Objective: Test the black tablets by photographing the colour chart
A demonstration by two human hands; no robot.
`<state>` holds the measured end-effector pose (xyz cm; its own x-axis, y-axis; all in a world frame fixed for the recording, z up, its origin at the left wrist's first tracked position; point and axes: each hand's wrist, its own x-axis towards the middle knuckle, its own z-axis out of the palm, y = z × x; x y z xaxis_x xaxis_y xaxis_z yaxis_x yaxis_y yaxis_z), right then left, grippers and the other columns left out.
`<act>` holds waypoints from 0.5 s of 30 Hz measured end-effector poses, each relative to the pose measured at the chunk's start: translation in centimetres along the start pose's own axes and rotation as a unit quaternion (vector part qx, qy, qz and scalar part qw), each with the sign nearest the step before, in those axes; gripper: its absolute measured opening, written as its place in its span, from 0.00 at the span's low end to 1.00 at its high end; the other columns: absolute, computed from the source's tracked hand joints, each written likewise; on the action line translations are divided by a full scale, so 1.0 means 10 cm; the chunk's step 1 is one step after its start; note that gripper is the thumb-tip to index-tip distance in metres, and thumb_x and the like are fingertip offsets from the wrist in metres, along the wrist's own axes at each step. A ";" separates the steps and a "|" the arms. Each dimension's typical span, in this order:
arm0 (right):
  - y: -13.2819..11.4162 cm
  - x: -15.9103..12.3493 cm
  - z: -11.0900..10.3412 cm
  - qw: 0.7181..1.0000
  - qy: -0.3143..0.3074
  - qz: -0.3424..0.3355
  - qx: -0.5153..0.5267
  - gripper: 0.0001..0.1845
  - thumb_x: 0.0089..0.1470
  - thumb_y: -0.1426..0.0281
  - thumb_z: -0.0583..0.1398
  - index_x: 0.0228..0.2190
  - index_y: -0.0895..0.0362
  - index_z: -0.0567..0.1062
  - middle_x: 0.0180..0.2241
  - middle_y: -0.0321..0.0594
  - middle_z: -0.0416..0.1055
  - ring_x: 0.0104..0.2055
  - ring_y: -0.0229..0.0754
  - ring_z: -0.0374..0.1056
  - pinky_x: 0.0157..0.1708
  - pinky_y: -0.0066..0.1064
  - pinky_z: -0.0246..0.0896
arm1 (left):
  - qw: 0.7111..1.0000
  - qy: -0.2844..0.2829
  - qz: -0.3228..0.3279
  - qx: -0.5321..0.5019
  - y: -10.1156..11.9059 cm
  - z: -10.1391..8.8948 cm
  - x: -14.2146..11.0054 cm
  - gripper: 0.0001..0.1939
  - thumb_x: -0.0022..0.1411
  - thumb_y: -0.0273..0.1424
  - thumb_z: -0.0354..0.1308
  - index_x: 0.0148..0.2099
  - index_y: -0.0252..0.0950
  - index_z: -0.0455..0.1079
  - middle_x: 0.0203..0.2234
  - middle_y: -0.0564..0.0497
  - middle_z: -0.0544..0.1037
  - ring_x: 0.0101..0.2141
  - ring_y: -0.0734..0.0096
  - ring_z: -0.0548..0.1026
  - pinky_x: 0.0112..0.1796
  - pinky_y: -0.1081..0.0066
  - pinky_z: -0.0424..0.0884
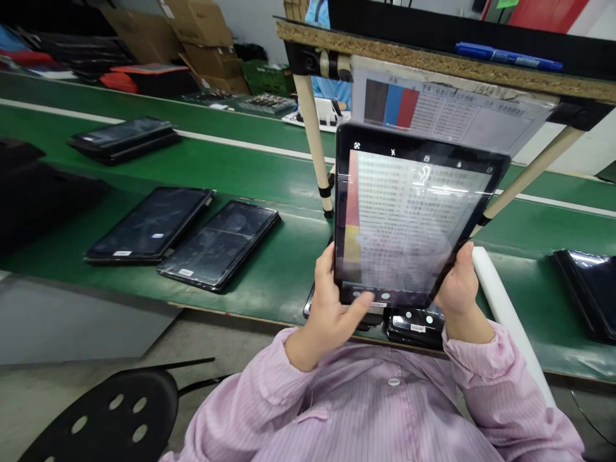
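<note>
Tablet held up over the bench in both hands, tilted so the screen faces the wearer and the back faces a printed chart hanging from a shelf, and that chart's rows show on the screen! Left hand clamps the lower edge, thumb stretched across the glass, other fingers hidden behind. Right hand clamps the lower right corner, fingers wrapped around the edge. Just below, another black tablet lies on the green workbench. Far left, cardboard boxes stack beside a green plastic crate, contents out of sight.
</note>
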<state>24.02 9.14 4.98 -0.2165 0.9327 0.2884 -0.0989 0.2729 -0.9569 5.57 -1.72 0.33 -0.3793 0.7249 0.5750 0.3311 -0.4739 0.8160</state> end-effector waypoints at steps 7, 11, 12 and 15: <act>-0.33 -0.12 -0.07 0.979 -0.094 -0.168 -0.068 0.36 0.72 0.45 0.45 0.75 0.39 0.50 0.77 0.24 0.45 0.80 0.46 0.42 0.80 0.48 0.39 | 0.897 0.075 -0.276 -0.338 0.07 -0.13 0.07 0.26 0.62 0.42 0.72 0.62 0.59 0.75 0.56 0.56 0.82 0.55 0.62 0.81 0.59 0.58 0.76; -0.49 -0.03 -0.09 0.960 -0.142 -0.185 -0.155 0.41 0.71 0.42 0.40 0.76 0.40 0.35 0.78 0.26 0.40 0.80 0.50 0.41 0.78 0.54 0.43 | 0.871 0.079 -0.330 -0.355 0.06 -0.18 0.04 0.29 0.62 0.40 0.72 0.64 0.62 0.73 0.61 0.59 0.80 0.57 0.63 0.80 0.55 0.62 0.80; -0.51 0.00 -0.10 0.956 -0.141 -0.187 -0.178 0.42 0.70 0.41 0.39 0.76 0.42 0.33 0.79 0.28 0.40 0.80 0.50 0.41 0.78 0.54 0.43 | 0.869 0.077 -0.333 -0.357 0.05 -0.18 0.03 0.29 0.62 0.39 0.72 0.64 0.63 0.73 0.60 0.58 0.81 0.58 0.62 0.80 0.55 0.61 0.79; -0.50 0.07 -0.13 0.943 -0.111 -0.205 -0.238 0.44 0.70 0.40 0.39 0.77 0.45 0.34 0.79 0.30 0.40 0.81 0.51 0.35 0.79 0.53 0.40 | 0.868 0.082 -0.333 -0.358 0.03 -0.17 -0.03 0.29 0.61 0.39 0.73 0.63 0.62 0.75 0.59 0.57 0.82 0.59 0.61 0.79 0.60 0.57 0.76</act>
<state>25.64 8.72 9.90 -0.4571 0.6684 0.5868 0.2168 0.7236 -0.6553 4.29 -2.89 0.50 -0.4184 0.9041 -0.0864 -0.6091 -0.2087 0.7652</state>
